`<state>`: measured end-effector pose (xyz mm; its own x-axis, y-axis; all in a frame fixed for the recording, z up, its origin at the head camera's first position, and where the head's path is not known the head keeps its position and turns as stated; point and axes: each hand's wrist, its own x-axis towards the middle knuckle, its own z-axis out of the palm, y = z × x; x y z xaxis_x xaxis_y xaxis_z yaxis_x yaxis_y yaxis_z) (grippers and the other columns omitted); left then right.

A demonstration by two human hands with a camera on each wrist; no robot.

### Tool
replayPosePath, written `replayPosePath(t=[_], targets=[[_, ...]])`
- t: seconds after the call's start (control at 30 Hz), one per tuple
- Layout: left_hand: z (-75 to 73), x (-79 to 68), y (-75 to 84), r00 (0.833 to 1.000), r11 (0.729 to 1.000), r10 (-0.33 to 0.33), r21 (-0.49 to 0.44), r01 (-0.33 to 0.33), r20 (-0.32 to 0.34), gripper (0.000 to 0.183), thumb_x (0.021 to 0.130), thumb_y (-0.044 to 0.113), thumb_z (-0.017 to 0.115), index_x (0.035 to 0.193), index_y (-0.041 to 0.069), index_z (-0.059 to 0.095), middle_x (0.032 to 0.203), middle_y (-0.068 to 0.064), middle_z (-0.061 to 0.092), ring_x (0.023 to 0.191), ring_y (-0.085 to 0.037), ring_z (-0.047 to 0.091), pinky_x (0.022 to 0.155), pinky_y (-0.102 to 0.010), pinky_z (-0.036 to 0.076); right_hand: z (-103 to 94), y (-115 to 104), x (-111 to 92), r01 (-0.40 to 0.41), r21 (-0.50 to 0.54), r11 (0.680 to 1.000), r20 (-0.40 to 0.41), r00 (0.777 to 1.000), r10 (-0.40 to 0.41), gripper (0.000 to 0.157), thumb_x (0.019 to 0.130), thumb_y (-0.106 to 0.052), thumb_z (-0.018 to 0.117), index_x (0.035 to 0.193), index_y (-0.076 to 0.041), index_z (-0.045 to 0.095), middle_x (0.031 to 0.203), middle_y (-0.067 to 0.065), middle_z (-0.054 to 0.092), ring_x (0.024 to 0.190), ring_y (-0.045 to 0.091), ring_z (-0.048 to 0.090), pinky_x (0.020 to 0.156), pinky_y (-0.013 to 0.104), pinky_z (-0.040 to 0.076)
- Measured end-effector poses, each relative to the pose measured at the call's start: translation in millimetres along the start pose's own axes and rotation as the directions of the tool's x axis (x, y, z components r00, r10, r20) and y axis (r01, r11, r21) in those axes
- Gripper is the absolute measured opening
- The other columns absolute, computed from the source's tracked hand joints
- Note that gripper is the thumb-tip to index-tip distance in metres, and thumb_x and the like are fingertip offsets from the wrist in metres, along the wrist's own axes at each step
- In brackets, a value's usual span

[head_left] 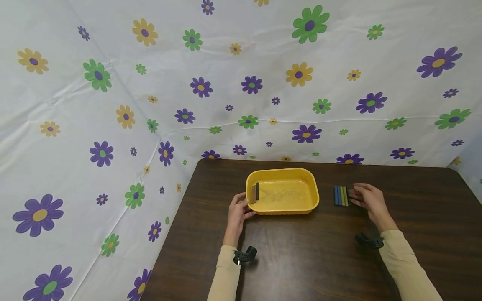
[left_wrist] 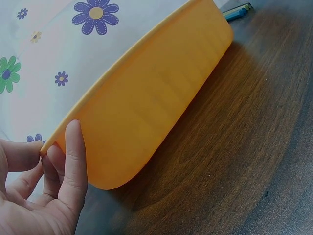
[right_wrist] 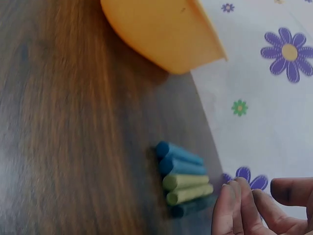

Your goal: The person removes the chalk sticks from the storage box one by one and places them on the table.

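A yellow plastic tray (head_left: pixel 282 211) stands on the table. My left hand (head_left: pixel 237 211) pinches its left rim between thumb and fingers, one finger lying along the outer wall in the left wrist view. Inside, at the left end, two brown chalk sticks (head_left: pixel 253 195) and a black one (head_left: pixel 257 191) lean side by side. Right of the tray lies a row of several chalk sticks: blue (right_wrist: pixel 183 166), yellow-green (right_wrist: pixel 188 182) and, at the right end, dark green (right_wrist: pixel 193 206). Beside the dark green stick is my right hand (head_left: pixel 370 202), fingers loosely bent, thumb apart, holding nothing.
Brown wood-grain table (head_left: pixel 301 259) extends in front of the tray and to both sides. A white flowered cloth (head_left: pixel 263 62) hangs behind the table and along its left side. A black wrist camera (head_left: pixel 245 254) sits on each forearm.
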<state>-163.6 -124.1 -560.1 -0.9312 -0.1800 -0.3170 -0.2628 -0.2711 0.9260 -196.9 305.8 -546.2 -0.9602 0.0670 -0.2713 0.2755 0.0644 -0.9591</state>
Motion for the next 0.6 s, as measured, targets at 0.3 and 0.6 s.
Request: replayPosePath(t=[0.3, 0.6], targets=[[0.2, -3.3, 1.6, 1.0, 1.0, 0.003, -0.008, -0.003, 0.003, 0.035, 0.106, 0.011, 0.056, 0.139, 0.0, 0.055, 0.113, -0.024, 0.062, 0.078, -0.017, 0.065, 0.067, -0.03, 0.062, 12.8, -16, -3, 0.033, 0.005, 0.999, 0.009, 0.999, -0.033, 0.056, 0.111, -0.024, 0.047, 0.148, 0.016, 0.037, 0.092, -0.02, 0.068, 0.087, -0.001, 0.068, 0.077, 0.024, 0.06], [0.9, -3.9, 2.6, 1.0, 1.0, 0.007, -0.014, -0.007, -0.002, 0.034, 0.105, 0.011, 0.056, 0.137, 0.001, 0.056, 0.108, -0.02, 0.062, 0.078, -0.017, 0.065, 0.066, -0.031, 0.062, 35.4, -37, -13, 0.094, 0.007, 0.996, 0.065, 0.993, -0.094, 0.053, 0.111, -0.029, 0.047, 0.147, 0.011, 0.042, 0.096, -0.021, 0.069, 0.091, -0.004, 0.067, 0.08, 0.019, 0.058]])
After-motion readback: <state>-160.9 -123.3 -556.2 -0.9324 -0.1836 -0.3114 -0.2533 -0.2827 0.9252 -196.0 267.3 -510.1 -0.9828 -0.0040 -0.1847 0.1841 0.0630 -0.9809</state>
